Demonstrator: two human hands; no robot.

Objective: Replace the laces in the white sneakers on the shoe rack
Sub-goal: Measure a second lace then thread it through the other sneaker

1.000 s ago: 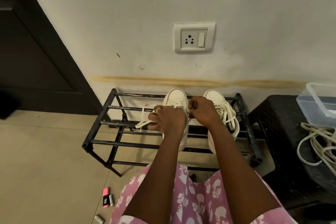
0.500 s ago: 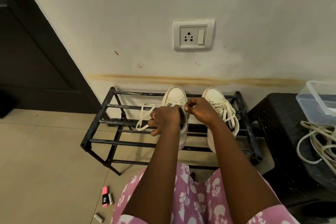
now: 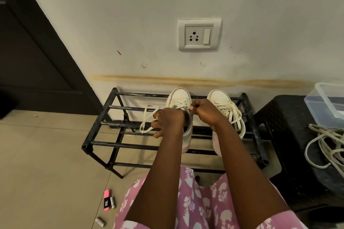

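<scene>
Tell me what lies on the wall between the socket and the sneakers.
A yellowish stain stripe crosses the wall between socket and sneakers; head view.

The left sneaker (image 3: 179, 96) and the right sneaker (image 3: 218, 96), both white low-tops, stand upright side by side on the top bars of the black metal shoe rack (image 3: 104, 143), toes at 12 o'clock toward the wall. The right sneaker is fully laced, and its cream lace (image 3: 235, 115) is tied in a slack bow drooping toward 5 o'clock. The left sneaker is laced only near the toe; its loose lace (image 3: 148, 117) loops out toward 9 o'clock over the bars, pinched by the left hand (image 3: 167, 121) and, at the tongue, by the right hand (image 3: 204, 111).
</scene>
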